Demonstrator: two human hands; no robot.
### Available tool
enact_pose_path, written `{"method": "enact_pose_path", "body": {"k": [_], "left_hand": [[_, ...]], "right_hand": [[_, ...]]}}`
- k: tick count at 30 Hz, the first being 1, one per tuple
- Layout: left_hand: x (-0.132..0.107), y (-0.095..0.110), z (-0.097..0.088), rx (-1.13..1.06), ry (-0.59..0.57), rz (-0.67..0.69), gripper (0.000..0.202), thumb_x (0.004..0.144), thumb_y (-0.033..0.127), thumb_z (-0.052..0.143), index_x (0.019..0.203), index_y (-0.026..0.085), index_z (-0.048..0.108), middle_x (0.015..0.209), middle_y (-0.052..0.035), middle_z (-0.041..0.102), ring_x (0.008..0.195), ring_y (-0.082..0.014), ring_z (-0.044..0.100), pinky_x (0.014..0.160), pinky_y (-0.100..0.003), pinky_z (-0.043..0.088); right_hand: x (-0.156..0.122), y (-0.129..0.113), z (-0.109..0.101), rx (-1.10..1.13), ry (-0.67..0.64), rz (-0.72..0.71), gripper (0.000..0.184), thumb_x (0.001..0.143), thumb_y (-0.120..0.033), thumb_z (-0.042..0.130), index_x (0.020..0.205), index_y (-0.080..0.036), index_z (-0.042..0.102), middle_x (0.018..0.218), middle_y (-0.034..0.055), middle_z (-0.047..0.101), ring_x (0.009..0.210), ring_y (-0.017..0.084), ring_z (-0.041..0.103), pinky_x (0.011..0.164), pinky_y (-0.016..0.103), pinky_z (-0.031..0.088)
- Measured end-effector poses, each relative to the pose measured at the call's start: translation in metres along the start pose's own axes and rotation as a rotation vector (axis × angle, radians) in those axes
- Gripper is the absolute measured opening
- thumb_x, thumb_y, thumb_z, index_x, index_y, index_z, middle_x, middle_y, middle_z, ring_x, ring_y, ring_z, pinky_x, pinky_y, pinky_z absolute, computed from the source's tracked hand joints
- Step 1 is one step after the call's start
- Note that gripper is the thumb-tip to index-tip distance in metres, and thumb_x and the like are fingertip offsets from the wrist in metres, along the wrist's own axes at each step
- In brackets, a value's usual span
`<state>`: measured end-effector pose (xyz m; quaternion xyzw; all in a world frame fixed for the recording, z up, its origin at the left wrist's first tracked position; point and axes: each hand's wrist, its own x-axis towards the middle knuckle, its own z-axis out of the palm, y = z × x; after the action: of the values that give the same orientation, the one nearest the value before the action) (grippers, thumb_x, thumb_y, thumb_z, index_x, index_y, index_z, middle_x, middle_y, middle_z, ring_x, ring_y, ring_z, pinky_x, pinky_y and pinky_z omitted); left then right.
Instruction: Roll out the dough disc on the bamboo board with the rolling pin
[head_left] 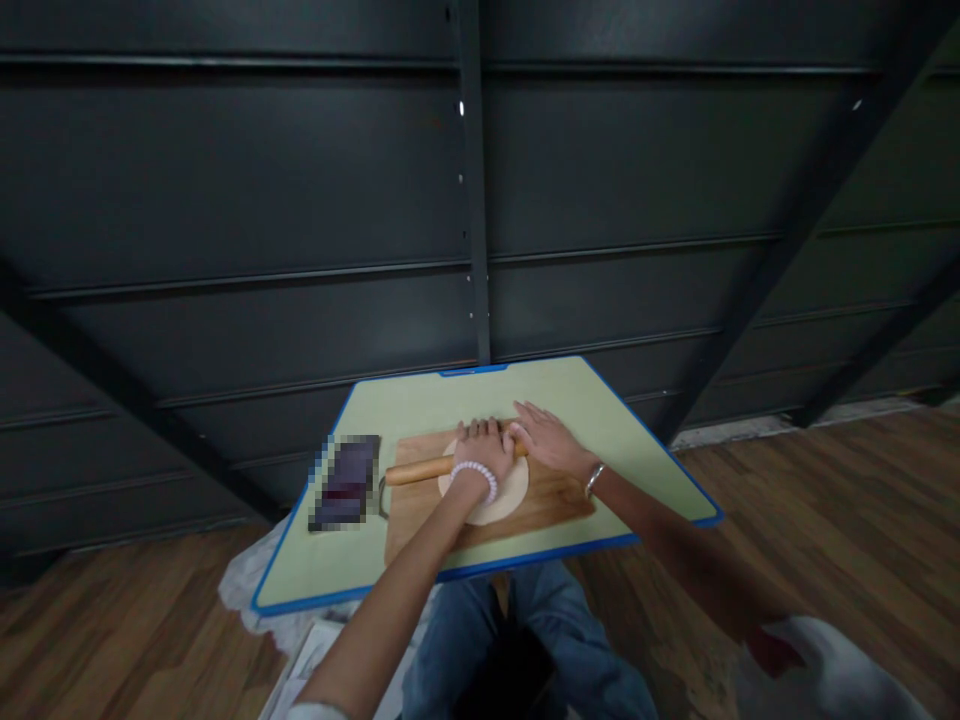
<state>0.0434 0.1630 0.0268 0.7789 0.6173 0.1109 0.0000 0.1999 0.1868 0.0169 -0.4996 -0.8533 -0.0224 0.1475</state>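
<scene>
A wooden rolling pin [418, 470] lies across a round, flat sheet of dough [501, 508] on a wooden cutting board [555, 505]. My left hand [484, 450] rests palm down over the middle of the pin, fingers spread and pointing away from me. Over the pin's right end, my right hand [551, 440] is flat with its fingers stretched out. The two hands nearly meet at the thumbs. Both palms press on the pin without wrapping round it. Part of the dough and the pin's right end are hidden under them.
The board sits on a pale green table with a blue rim [540, 556]. Left of the board lies a dark flat object [349, 483], blurred by pixels. A metal loop [382, 497] shows at the board's left edge. Dark metal panels [300, 180] stand behind the table.
</scene>
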Motion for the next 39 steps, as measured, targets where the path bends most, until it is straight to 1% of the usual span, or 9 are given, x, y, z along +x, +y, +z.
{"method": "enact_pose_path", "body": {"k": [4,7,11,15,21,24,27,33,39], "left_hand": [[-0.025,0.016,-0.002,0.011,0.006,-0.067,0.060,0.094,0.040,0.022,0.133,0.000,0.044,0.138,-0.0269,0.044,0.125,-0.0374,0.044,0.101,-0.054,0.032],[-0.051,0.032,-0.002,0.022,0.037,-0.089,0.061,0.093,0.039,0.025,0.136,-0.001,0.039,0.142,-0.0298,0.036,0.128,-0.0421,0.039,0.100,-0.059,0.032],[-0.086,0.051,0.000,0.020,0.097,-0.039,0.058,0.093,0.034,0.031,0.141,0.001,0.034,0.147,-0.0274,0.028,0.137,-0.0409,0.024,0.104,-0.060,0.029],[-0.106,0.051,-0.003,0.037,0.077,0.010,0.056,0.092,0.028,0.034,0.140,0.000,0.035,0.147,-0.0249,0.031,0.138,-0.0362,0.024,0.108,-0.051,0.029],[-0.117,0.008,-0.011,0.114,0.126,-0.088,0.054,0.092,0.027,0.032,0.138,0.000,0.038,0.143,-0.0246,0.038,0.133,-0.0327,0.036,0.104,-0.047,0.036],[-0.128,-0.007,-0.011,0.164,0.156,-0.100,0.048,0.092,0.025,0.031,0.133,0.004,0.045,0.136,-0.0228,0.048,0.127,-0.0309,0.045,0.101,-0.045,0.040],[-0.140,-0.004,-0.009,0.196,0.171,-0.099,0.047,0.093,0.024,0.029,0.132,0.005,0.048,0.133,-0.0221,0.052,0.123,-0.0303,0.050,0.098,-0.043,0.044],[-0.144,0.015,-0.010,0.301,0.099,-0.063,0.054,0.084,0.003,0.033,0.137,0.000,0.040,0.141,-0.0248,0.040,0.130,-0.0318,0.041,0.099,-0.042,0.044],[-0.144,0.014,-0.013,0.426,0.142,0.002,0.055,0.081,-0.001,0.035,0.136,0.000,0.042,0.140,-0.0234,0.042,0.130,-0.0293,0.042,0.102,-0.039,0.043]], "right_hand": [[-0.021,-0.006,0.001,-0.033,0.067,-0.027,0.051,0.098,-0.034,0.026,0.139,-0.006,0.038,0.143,0.0173,0.042,0.136,0.022,0.033,0.110,0.041,0.029],[-0.041,-0.008,-0.001,-0.031,0.111,-0.104,0.049,0.097,-0.032,0.031,0.141,-0.011,0.037,0.145,0.0135,0.040,0.138,0.021,0.028,0.111,0.042,0.028],[-0.065,-0.009,-0.004,-0.012,0.047,-0.084,0.049,0.096,-0.033,0.032,0.142,-0.015,0.036,0.148,0.0120,0.036,0.140,0.021,0.022,0.110,0.045,0.027],[-0.071,-0.012,-0.005,0.016,0.011,-0.004,0.049,0.098,-0.037,0.028,0.141,-0.017,0.037,0.149,0.0121,0.034,0.140,0.021,0.022,0.109,0.050,0.024],[-0.048,-0.020,-0.002,0.061,0.003,0.075,0.048,0.099,-0.039,0.019,0.138,-0.023,0.041,0.150,0.0064,0.034,0.141,0.022,0.019,0.110,0.054,0.021],[-0.031,-0.022,0.002,0.049,-0.005,0.079,0.048,0.099,-0.032,0.018,0.140,-0.018,0.039,0.150,0.0074,0.035,0.141,0.022,0.020,0.112,0.051,0.016],[-0.012,-0.024,0.007,0.057,-0.020,0.092,0.049,0.096,-0.024,0.020,0.141,-0.011,0.037,0.150,0.0112,0.033,0.141,0.022,0.020,0.113,0.047,0.015],[0.025,-0.028,0.015,0.135,-0.085,0.138,0.051,0.092,-0.021,0.027,0.141,-0.009,0.035,0.152,0.0113,0.029,0.141,0.020,0.020,0.113,0.041,0.019],[0.052,-0.031,0.022,0.108,-0.142,0.121,0.051,0.090,-0.019,0.030,0.137,-0.003,0.040,0.148,0.0156,0.035,0.138,0.018,0.027,0.112,0.033,0.021]]}}
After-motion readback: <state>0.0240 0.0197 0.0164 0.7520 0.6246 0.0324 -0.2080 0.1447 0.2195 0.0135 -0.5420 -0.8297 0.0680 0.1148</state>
